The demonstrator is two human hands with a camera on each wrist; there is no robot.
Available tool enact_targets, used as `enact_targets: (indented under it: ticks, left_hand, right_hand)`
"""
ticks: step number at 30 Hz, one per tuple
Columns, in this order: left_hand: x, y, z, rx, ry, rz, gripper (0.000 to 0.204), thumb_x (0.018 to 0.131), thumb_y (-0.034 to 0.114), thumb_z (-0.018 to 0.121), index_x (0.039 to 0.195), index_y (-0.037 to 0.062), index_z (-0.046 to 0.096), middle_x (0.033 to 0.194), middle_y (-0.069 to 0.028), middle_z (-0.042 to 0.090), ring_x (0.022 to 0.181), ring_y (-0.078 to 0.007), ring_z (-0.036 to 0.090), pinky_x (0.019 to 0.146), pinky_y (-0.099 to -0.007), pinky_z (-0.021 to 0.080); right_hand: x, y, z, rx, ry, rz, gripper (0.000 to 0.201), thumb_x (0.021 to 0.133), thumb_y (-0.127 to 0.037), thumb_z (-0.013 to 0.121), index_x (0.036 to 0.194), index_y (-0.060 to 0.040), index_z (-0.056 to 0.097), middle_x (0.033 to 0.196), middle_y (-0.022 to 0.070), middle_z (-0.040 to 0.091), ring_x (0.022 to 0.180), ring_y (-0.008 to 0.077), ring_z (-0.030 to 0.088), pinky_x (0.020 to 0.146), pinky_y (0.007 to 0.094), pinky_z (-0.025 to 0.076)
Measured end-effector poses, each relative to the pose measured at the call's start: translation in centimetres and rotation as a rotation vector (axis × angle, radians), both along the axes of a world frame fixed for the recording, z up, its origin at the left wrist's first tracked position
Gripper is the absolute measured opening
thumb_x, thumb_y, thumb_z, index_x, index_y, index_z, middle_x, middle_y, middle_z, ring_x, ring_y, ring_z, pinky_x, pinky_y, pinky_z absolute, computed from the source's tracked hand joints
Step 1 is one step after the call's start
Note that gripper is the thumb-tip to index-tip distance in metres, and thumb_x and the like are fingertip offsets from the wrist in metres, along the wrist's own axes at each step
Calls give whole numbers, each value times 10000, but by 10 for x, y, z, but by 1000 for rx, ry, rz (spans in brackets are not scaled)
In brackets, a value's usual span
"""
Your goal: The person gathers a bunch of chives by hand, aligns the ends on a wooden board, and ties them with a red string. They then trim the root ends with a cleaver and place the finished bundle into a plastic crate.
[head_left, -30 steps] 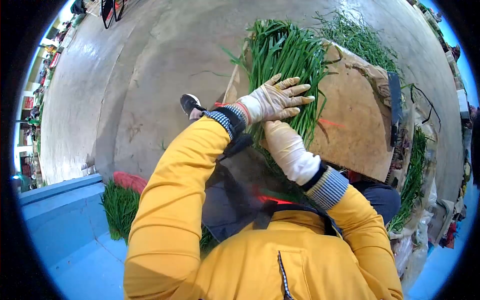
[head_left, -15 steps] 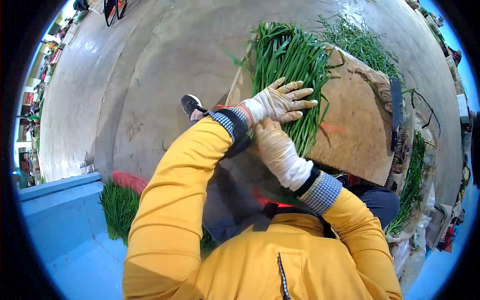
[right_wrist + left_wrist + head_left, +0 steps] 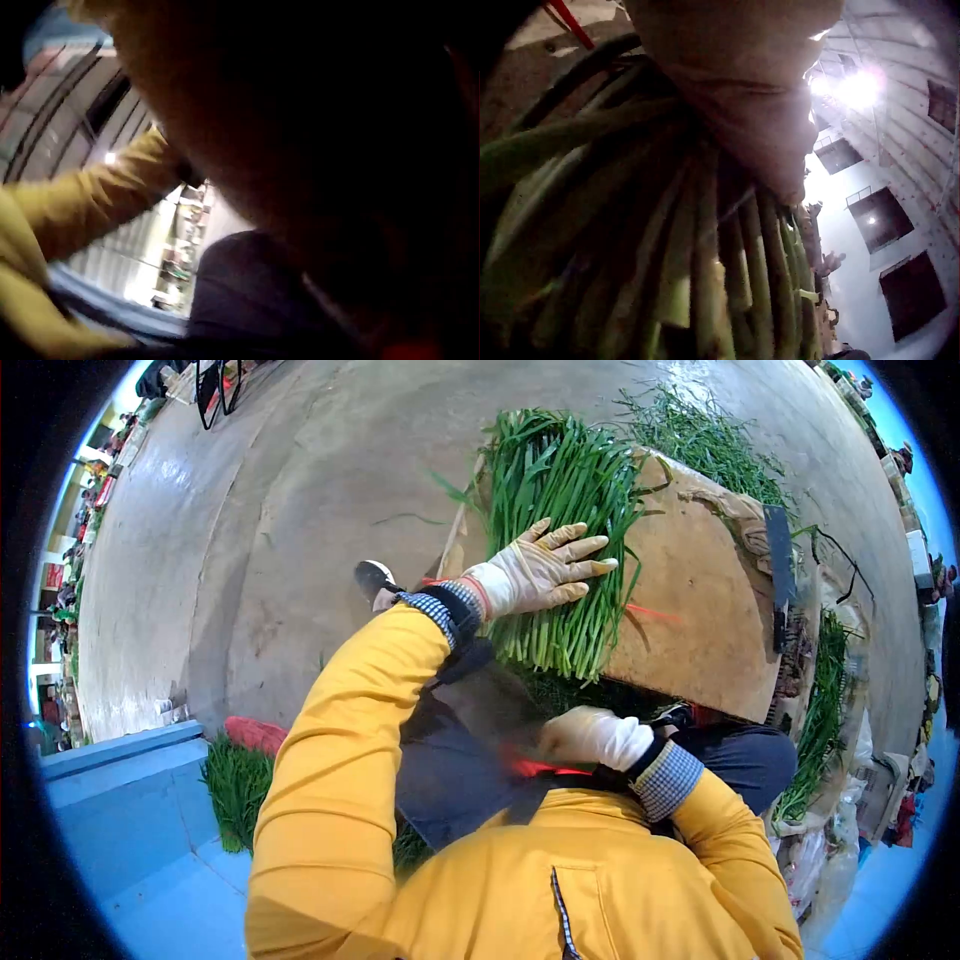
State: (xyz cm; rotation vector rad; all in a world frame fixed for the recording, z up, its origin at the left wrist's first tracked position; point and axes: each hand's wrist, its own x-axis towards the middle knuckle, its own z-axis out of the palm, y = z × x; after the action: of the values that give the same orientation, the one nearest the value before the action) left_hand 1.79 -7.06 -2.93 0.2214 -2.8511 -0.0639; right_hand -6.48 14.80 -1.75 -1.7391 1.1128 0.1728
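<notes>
On the left part of the worn brown wooden board (image 3: pixel 690 610) lies a thick bundle of long green chive-like stalks (image 3: pixel 560 490). Long axis runs from the board's near edge toward its far edge; cut stem ends point at the person and sit at the near edge, leafy tips fan out past the far edge and the far left corner. Stalks roughly parallel, a few strays bending out right.

Left hand (image 3: pixel 535 572) in a cream rubber glove lies flat on top of the bundle near its lower third, fingers straight and spread, pointing right across the stalks, palm pressing down. Left wrist view shows the gloved palm (image 3: pixel 750 82) against the stalks, close up and blurred.

Right hand (image 3: pixel 590 735), also in a cream glove, is off the board, down at the person's lap just below the near edge, next to a red strip (image 3: pixel 540 768) on the dark apron (image 3: pixel 460 760). Fingers hidden, cannot tell if it grips anything. Right wrist view too dark and blurred to help.

Dark flat knife-like tool (image 3: pixel 778 565) lies along the board's right edge, well apart from the bundle. More loose greens (image 3: pixel 710 440) beyond the far right corner, another green pile (image 3: pixel 238 785) on the floor left of the person. Yellow jacket sleeves (image 3: pixel 340 760), checked cuffs.
</notes>
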Motion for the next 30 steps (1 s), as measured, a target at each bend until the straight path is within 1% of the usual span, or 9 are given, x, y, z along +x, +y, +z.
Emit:
enact_targets:
  ticks: [2, 6, 12, 15, 18, 20, 22, 24, 30]
  left_hand:
    - [0, 2, 5, 13, -28, -18, 496, 910, 410, 437, 1386, 275, 392, 1473, -28, 339, 1355, -261, 297, 1092, -483, 188]
    - [0, 3, 39, -50, 24, 9, 502, 916, 443, 452, 1387, 278, 404, 1483, 6, 329, 1393, -241, 227, 1132, -478, 13]
    - [-45, 14, 34, -181, -53, -210, 476, 912, 435, 429, 1362, 280, 422, 1478, 10, 331, 1366, -206, 286, 1125, -492, 95]
    - [-48, 12, 9, 23, -238, -258, 484, 913, 446, 419, 1366, 275, 413, 1467, 7, 346, 1358, -197, 307, 1115, -507, 136]
    - [-44, 15, 7, -36, -211, -232, 494, 914, 453, 416, 1371, 266, 403, 1456, 5, 359, 1351, -199, 326, 1101, -521, 177]
    - [-46, 12, 8, 7, -206, -244, 495, 914, 451, 416, 1372, 262, 403, 1447, 4, 370, 1347, -206, 334, 1096, -522, 192]
    - [-47, 11, 8, 12, -197, -252, 500, 912, 448, 424, 1375, 262, 398, 1441, -1, 378, 1346, -209, 336, 1100, -520, 182]
    - [-46, 14, 10, -11, -176, -241, 499, 910, 441, 434, 1376, 265, 396, 1433, -9, 388, 1347, -208, 336, 1104, -522, 163]
    - [-48, 24, 34, -102, -52, -220, 539, 884, 421, 475, 1398, 297, 371, 1459, 4, 365, 1366, -171, 311, 1133, -492, 63]
  right_hand:
    - [-29, 10, 17, -227, 546, -27, 233, 785, -225, 592, 771, -8, 676, 787, 180, 669, 762, 357, 660, 689, 423, 522]
    - [-70, 22, 76, -353, 194, -272, 171, 812, -242, 617, 842, -79, 658, 732, 121, 637, 736, 324, 628, 669, 415, 501]
    - [-43, -11, 50, -1028, 124, -572, 143, 793, -163, 613, 884, -60, 573, 853, 134, 593, 780, 299, 611, 609, 387, 508]
    - [-25, -20, 3, -875, 438, -388, 106, 774, -125, 607, 841, -54, 567, 808, 115, 554, 772, 290, 603, 683, 370, 516]
    - [-22, 15, 1, -712, 145, -142, 97, 776, -131, 595, 840, -59, 587, 773, 118, 592, 725, 282, 623, 674, 346, 511]
    - [-34, 26, 26, -147, -165, -26, 138, 803, -174, 569, 870, -78, 642, 876, 135, 667, 833, 284, 656, 685, 398, 526]
    - [-57, 20, 47, -83, -27, -268, 218, 814, -264, 606, 900, -74, 670, 874, 151, 673, 892, 332, 642, 769, 418, 504]
    - [-69, 11, 47, -258, 164, -899, 238, 809, -271, 617, 887, -53, 675, 871, 165, 673, 899, 340, 640, 801, 414, 494]
    - [-67, -25, -15, -207, 15, -1193, 231, 803, -208, 650, 917, -7, 669, 821, 191, 671, 747, 269, 658, 702, 334, 499]
